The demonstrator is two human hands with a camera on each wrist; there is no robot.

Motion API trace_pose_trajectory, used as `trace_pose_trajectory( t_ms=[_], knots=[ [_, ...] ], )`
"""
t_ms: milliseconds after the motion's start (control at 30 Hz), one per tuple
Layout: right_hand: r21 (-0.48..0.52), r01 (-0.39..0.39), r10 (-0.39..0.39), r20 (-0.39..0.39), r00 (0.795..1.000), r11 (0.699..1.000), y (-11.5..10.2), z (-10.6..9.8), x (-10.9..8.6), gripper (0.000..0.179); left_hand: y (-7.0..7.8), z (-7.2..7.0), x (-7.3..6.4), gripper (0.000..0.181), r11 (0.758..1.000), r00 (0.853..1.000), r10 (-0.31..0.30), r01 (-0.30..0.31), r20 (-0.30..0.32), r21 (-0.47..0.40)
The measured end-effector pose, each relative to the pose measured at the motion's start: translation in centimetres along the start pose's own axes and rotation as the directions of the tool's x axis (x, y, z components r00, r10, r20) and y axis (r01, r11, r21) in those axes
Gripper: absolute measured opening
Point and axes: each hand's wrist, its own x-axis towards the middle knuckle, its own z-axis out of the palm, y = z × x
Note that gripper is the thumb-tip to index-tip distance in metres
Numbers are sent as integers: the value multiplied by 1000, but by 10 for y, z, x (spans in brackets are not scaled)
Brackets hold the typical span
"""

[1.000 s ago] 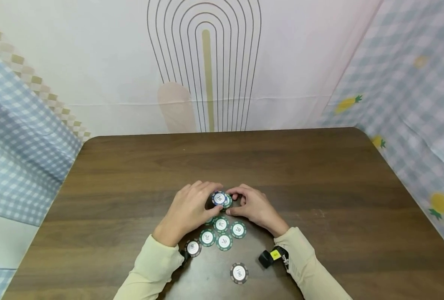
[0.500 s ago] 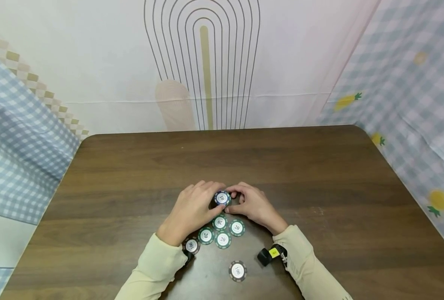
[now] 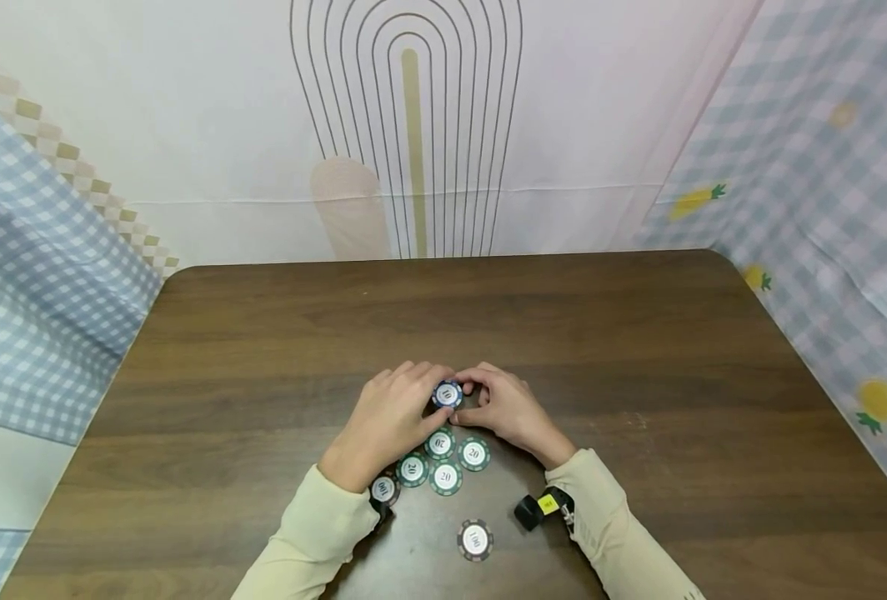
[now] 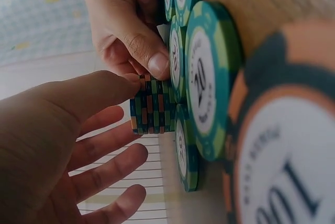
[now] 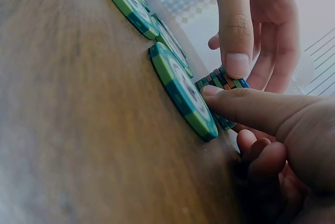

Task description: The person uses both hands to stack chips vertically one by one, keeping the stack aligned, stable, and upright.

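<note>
A stack of poker chips (image 4: 153, 106) stands on the table, green, blue and orange bands showing along its edge. On top lies a blue chip marked 10 (image 3: 447, 394). My left hand (image 3: 393, 412) pinches the upper part of the stack, thumb in front and fingers behind. From the other side, my right hand (image 3: 513, 417) holds the lower part between thumb and index finger. In the right wrist view, the right thumb (image 5: 246, 103) presses the side of the stack. Several green chips marked 20 (image 3: 446, 478) lie flat just in front of it.
One grey-and-brown 100 chip (image 3: 475, 541) lies nearer the front. Another dark chip (image 3: 384, 489) sits beside the left wrist, partly covered by its camera. The brown wooden table (image 3: 601, 333) reaches back to a patterned cloth (image 3: 226, 125).
The blue 10 chip has slid right with my left hand, from overhanging the stack to lying squarely on top. My right hand has stayed at the stack.
</note>
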Motion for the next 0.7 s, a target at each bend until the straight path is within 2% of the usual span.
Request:
trace_pose_trajectory(
  t_ms=[367, 700],
  knots=[
    [22, 21, -21, 3, 1000, 1000, -2, 0, 2, 50, -2, -4, -1, 43, 999, 1000, 16, -16, -1, 46],
    [16, 14, -15, 11, 1000, 1000, -1, -2, 1, 49, -7, -13, 2, 41, 999, 999, -18, 19, 29, -26]
  ],
)
